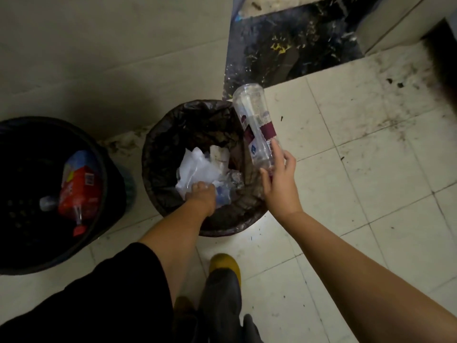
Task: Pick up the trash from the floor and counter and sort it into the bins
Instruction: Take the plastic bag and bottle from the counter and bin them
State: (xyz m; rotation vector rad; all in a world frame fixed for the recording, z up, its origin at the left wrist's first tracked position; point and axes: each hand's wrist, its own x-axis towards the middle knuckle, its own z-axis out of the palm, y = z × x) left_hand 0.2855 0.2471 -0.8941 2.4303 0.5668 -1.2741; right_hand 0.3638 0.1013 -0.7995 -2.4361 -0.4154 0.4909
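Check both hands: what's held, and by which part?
Right hand holds a clear plastic bottle near its lower end. Left hand is in the lined bin, fingers on a crumpled bottle.

— Where is the left hand (201, 196)?
— Forearm stretched toward twelve o'clock, wrist bent down, fingers curled shut, closed on something I cannot make out.
— And the right hand (280, 180)?
— Out at one o'clock, arm nearly straight, palm turned left, fingers (277, 151) and thumb wrapped round a bottle (254, 125), raised.
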